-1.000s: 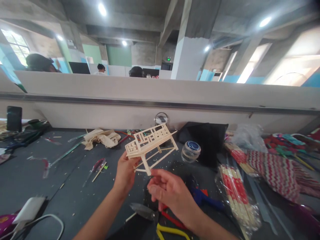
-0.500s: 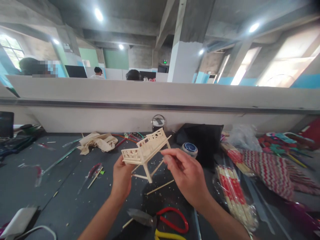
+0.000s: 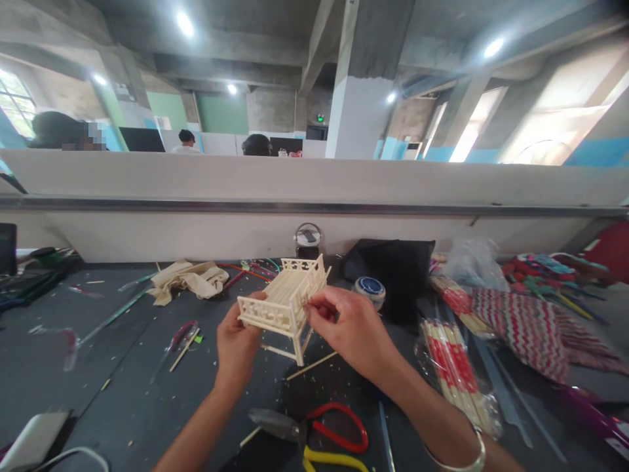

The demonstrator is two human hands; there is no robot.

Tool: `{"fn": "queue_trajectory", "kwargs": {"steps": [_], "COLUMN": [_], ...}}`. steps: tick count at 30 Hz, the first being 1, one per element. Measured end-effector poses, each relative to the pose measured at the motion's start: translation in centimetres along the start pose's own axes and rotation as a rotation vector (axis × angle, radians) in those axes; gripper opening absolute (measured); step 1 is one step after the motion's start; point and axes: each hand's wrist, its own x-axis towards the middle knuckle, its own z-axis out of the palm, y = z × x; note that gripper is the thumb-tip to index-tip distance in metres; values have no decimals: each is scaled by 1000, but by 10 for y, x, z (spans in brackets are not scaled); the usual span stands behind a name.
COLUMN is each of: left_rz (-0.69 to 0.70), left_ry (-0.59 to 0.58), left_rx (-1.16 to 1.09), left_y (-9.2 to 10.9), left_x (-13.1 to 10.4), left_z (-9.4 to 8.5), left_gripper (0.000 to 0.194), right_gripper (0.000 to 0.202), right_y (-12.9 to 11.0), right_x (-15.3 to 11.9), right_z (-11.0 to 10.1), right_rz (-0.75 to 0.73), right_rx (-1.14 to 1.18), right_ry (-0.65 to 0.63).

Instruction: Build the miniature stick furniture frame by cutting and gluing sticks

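Note:
A small model built of pale wooden sticks point(image 3: 280, 295), with a slatted deck, patterned railings and legs, is held up over the desk. Its left end is gripped in my left hand point(image 3: 238, 341), the thumb over the deck. My right hand point(image 3: 351, 328) has thumb and fingers pinched together against the long railing on the right side. Whatever is between those fingertips is hidden. Below the model lie a loose wooden stick point(image 3: 312, 366) and a pair of pliers point(image 3: 339, 423) with one red and one yellow handle.
Bagged sticks with red wrapping point(image 3: 455, 367) and a striped knitted cloth point(image 3: 525, 328) lie at right. A round blue-topped container point(image 3: 370, 290) stands by a black bag point(image 3: 407, 272). Crumpled beige cloth point(image 3: 187, 282) is at left, and a white partition point(image 3: 246, 233) runs behind.
The model has turned and levelled, so its deck and both end railings now show. My right hand has moved left and in, and its fingertips now meet the side railing.

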Motion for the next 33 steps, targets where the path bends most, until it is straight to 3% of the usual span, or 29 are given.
{"fn": "queue_trajectory", "kwargs": {"steps": [4,8,10,13,19,25,29,33], "left_rz": [-18,-54,-60,-59,-32,57,188,343], "left_ry": [-4,-2,5,15,-4,34,36,54], "left_rx": [-1,-84,-119,-114,1,79,101,253], "left_y": [0,2,4,5,3,2,7,16], "left_x": [-1,1,3,4,-2,-2,-2,-6], "left_z": [1,4,5,7,5,0,-2,-1], "left_gripper": [35,34,33,32,34,34,32,25], "right_gripper": [15,26,32,35,16,22,42,42], "right_y": [-1,0,1,3,0,1,10,12], "right_x": [-5,-29,-40,-48,-40,-54,-60,-52], "right_z": [-7,-14,-11,-1,15,8,8,12], "right_rz": [13,99,139,173,186,89,291,534], "right_rx": [152,544,591,491,514,398,629,919], "right_ry": [-7,-209,-248,-181,-175,26,-2,-129]}}
